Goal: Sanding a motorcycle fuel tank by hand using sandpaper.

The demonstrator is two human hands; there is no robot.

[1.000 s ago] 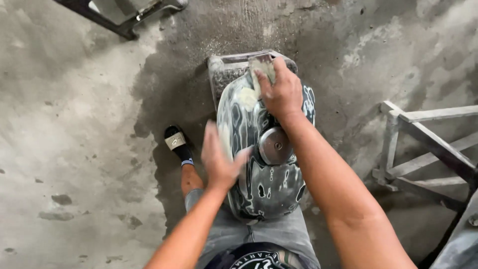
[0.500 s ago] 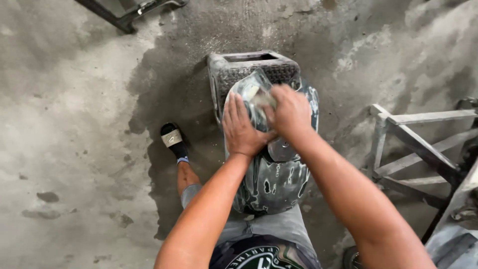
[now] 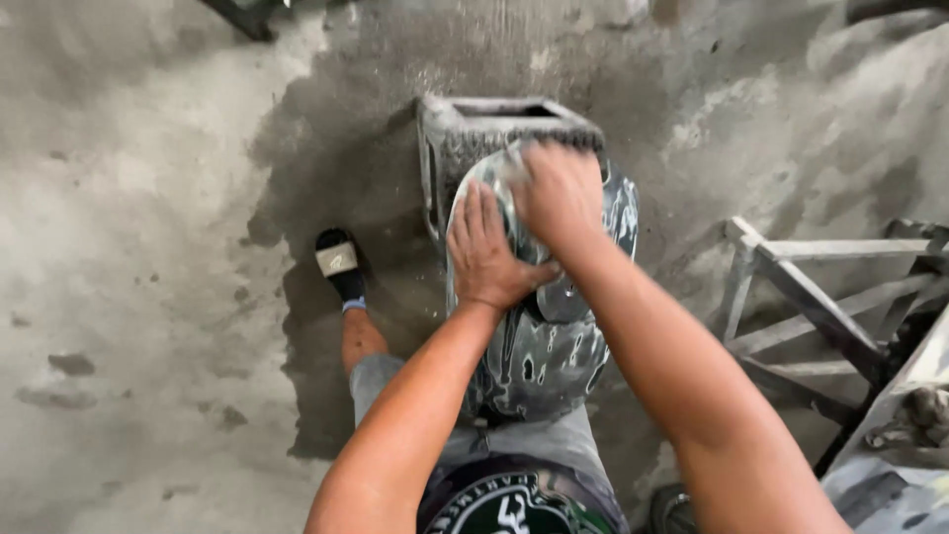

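Tank: grey patterned motorcycle fuel tank (image 3: 539, 361), propped on the crate (image 3: 499, 124) and lap.
Left hand (image 3: 486, 252): fingers flat, steadying it.
Right hand (image 3: 561, 193): fingers curled, contents hidden, pressing its upper end.

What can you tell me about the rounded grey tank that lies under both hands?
The tank is a rounded, elongated shell, grey with pale streaks and dark patches, and looks wet or dusty. A round filler cap sits on its top near the middle. It lies lengthwise away from the person, its near end at the lap, its far end on a grey crate. The left hand lies flat on its upper part; the right hand presses beside it, perhaps on a small pad, mostly hidden.
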